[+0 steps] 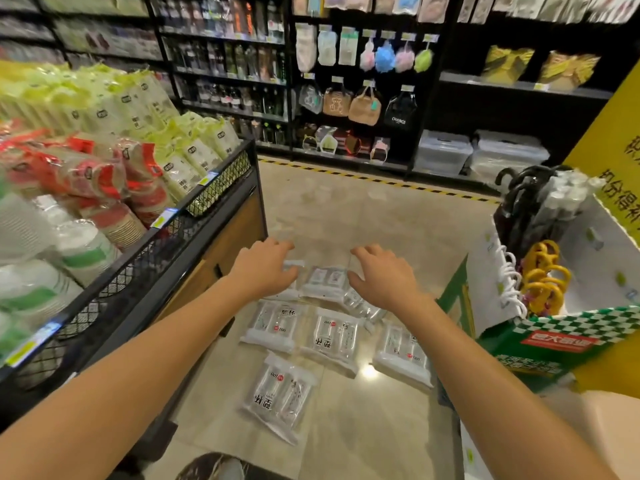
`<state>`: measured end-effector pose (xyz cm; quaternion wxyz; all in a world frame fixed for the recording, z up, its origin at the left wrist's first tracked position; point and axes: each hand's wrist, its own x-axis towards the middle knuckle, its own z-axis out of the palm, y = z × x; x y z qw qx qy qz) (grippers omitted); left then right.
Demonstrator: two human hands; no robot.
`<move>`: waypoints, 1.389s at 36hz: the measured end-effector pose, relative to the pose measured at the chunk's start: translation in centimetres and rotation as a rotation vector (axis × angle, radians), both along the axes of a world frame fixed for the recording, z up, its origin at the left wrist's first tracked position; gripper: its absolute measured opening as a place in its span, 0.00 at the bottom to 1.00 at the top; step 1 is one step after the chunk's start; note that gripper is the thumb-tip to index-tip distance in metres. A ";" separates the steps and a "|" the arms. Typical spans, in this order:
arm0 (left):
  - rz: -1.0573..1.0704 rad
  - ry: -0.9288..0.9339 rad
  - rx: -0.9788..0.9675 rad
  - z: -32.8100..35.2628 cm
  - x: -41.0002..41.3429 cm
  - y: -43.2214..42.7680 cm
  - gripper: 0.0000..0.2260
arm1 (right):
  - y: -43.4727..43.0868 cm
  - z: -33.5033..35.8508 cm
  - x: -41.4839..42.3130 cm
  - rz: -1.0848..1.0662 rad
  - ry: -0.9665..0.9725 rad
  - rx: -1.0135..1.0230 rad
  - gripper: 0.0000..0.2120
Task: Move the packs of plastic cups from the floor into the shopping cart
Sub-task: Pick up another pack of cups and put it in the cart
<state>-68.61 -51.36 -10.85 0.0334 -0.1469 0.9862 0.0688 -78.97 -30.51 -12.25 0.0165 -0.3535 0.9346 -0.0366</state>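
**Cup packs all over the shop floor**

So I'm looking down at the tile floor (346, 209) and there's a little scatter of clear packs of plastic cups lying flat on it. I count roughly seven, though the far ones overlap and my hands cover part of them, so don't quote me. The nearest pack (277, 396) lies a bit apart from the rest, tilted. Past it there's a row of three: left pack (275, 323), middle pack (330, 341), right pack (403, 355). The far pack (323, 282) sits right between my hands.

Both arms are stretched out over the pile. My left hand (265, 268) has its fingers spread and loose, nothing in it, hovering over the far-left edge of the pile. My right hand (384, 275) is the same, relaxed and empty, above the far-right packs. Can't tell if either is actually touching plastic.

On my left is a black mesh display bin (194, 216) stuffed with bagged disposable cups. On my right, a green-checkered cardboard box (561, 341) with umbrellas (543, 271) in it. Far side: dark shelves (349, 98) with hanging bags.
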 end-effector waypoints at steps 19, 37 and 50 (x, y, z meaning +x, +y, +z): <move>-0.162 -0.153 0.196 -21.8 -11.8 -19.8 0.27 | -15.2 -20.7 -6.6 -0.405 -0.238 -0.148 0.25; -0.048 -0.387 0.374 -62.8 -10.5 -23.6 0.25 | -17.4 -62.9 -2.5 -0.566 -0.636 -0.106 0.34; 0.068 -0.525 0.535 -92.0 -4.5 -23.4 0.29 | -16.8 -92.4 3.3 -0.694 -0.831 -0.238 0.30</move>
